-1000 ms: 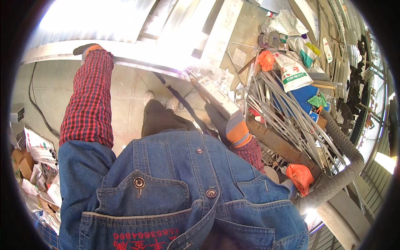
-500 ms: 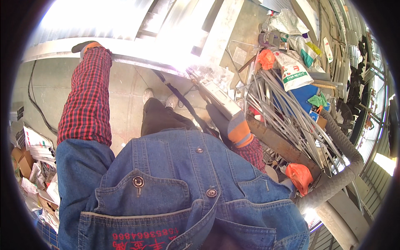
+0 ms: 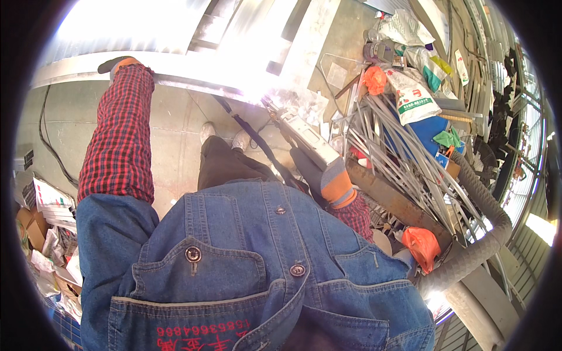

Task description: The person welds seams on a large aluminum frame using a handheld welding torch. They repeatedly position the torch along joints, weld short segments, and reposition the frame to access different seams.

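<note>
My right hand [image 3: 309, 169], in a dark glove with an orange and grey cuff, is closed around a silver, box-shaped welding torch [image 3: 307, 139]. The torch's narrow tip points up and left at the edge of a pale metal workpiece [image 3: 175, 82], where a white-violet glare hides the contact. Farther left, my left hand [image 3: 120, 63], gloved in dark and orange, lies on the same metal edge with its fingers stretched to the left. Much of the workpiece beyond is washed out by light. A dark cable or strap [image 3: 257, 140] runs beside the torch.
Thin metal strips [image 3: 404, 158] lie heaped on the right, by white bags [image 3: 413, 99] and an orange plastic bag [image 3: 420, 248]. A thick grey hose [image 3: 492, 240] curves at lower right. A black cable [image 3: 45, 140] crosses the floor at left, near cardboard and scraps [image 3: 38, 228].
My left arm has shifted very slightly left. The torch and my right hand hold nearly the same place, and the glare at the tip persists.
</note>
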Action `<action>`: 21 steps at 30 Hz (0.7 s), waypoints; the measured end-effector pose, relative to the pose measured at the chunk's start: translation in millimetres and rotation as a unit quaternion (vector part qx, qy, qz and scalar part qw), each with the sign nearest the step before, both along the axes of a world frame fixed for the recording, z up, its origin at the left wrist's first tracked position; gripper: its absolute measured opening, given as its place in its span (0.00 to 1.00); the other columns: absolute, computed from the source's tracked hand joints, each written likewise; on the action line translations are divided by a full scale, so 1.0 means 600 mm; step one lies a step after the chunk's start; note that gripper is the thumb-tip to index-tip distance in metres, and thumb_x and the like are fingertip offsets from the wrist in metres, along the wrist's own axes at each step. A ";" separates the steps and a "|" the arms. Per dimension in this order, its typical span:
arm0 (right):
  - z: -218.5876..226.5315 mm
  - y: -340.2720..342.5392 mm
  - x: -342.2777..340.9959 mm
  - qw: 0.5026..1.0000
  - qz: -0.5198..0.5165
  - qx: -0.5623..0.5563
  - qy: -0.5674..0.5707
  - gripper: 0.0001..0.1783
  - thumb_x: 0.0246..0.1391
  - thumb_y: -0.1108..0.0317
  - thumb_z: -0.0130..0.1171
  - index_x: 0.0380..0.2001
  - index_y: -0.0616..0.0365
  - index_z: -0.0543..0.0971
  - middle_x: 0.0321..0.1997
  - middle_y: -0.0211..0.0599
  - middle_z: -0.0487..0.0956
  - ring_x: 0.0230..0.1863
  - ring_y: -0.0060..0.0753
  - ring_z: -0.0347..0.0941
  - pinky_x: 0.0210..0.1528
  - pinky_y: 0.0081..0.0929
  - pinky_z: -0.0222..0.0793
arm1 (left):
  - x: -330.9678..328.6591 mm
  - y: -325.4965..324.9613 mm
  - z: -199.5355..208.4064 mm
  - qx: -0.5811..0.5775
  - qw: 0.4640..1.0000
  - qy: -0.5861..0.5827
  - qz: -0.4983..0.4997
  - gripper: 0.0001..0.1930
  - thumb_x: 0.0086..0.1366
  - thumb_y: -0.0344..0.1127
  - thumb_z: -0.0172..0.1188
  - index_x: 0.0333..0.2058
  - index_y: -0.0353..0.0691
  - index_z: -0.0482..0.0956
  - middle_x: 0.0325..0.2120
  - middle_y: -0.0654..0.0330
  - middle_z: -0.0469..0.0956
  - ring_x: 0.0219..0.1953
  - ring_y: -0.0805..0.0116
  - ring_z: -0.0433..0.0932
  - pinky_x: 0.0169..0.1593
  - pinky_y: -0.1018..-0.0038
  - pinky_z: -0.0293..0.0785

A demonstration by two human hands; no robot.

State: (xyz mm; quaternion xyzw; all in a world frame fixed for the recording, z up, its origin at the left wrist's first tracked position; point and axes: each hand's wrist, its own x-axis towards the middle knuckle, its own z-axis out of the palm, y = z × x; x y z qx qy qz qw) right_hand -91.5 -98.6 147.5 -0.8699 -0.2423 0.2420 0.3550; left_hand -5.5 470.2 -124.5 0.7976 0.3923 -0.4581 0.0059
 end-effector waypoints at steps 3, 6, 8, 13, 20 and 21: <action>0.000 -0.001 -0.002 1.000 -0.002 0.000 -0.001 0.25 0.68 0.73 0.68 0.66 0.65 0.80 0.59 0.41 0.86 0.56 0.29 0.81 0.57 0.29 0.78 | 0.002 -0.021 0.035 0.002 1.000 -0.001 -0.006 0.31 0.76 0.56 0.64 0.71 0.47 0.78 0.68 0.52 0.79 0.70 0.55 0.79 0.72 0.57 0.73; 0.001 -0.003 -0.003 1.000 -0.001 0.000 -0.003 0.25 0.68 0.73 0.68 0.66 0.65 0.80 0.59 0.41 0.86 0.56 0.29 0.81 0.57 0.29 0.78 | 0.003 -0.031 0.053 0.005 1.000 0.000 -0.009 0.32 0.76 0.57 0.63 0.71 0.47 0.78 0.69 0.52 0.79 0.70 0.55 0.78 0.72 0.57 0.73; 0.001 -0.004 -0.004 1.000 0.003 -0.005 -0.006 0.25 0.68 0.73 0.68 0.66 0.66 0.80 0.60 0.41 0.86 0.56 0.29 0.81 0.57 0.29 0.78 | 0.004 -0.034 0.055 0.007 1.000 0.000 -0.012 0.32 0.76 0.57 0.63 0.71 0.48 0.78 0.69 0.53 0.79 0.70 0.55 0.78 0.72 0.57 0.73; -0.003 -0.008 -0.006 0.999 0.022 -0.019 -0.022 0.25 0.68 0.73 0.68 0.66 0.66 0.80 0.60 0.42 0.86 0.56 0.29 0.81 0.58 0.29 0.78 | 0.004 -0.039 0.058 0.010 1.000 0.003 -0.015 0.32 0.75 0.58 0.63 0.71 0.48 0.78 0.69 0.53 0.78 0.70 0.55 0.78 0.72 0.57 0.73; -0.004 0.006 -0.008 0.998 -0.051 0.012 0.019 0.24 0.68 0.72 0.69 0.65 0.66 0.81 0.58 0.40 0.87 0.55 0.29 0.81 0.56 0.28 0.78 | 0.005 -0.050 0.070 0.012 1.000 0.005 -0.021 0.33 0.75 0.60 0.62 0.71 0.49 0.78 0.69 0.54 0.78 0.70 0.56 0.78 0.72 0.57 0.73; -0.004 0.009 -0.008 0.998 -0.062 0.024 0.015 0.24 0.68 0.72 0.69 0.64 0.66 0.81 0.57 0.40 0.87 0.54 0.29 0.82 0.56 0.28 0.78 | 0.005 -0.052 0.072 0.014 1.000 0.005 -0.022 0.33 0.75 0.60 0.62 0.71 0.49 0.77 0.69 0.54 0.78 0.70 0.56 0.78 0.72 0.58 0.73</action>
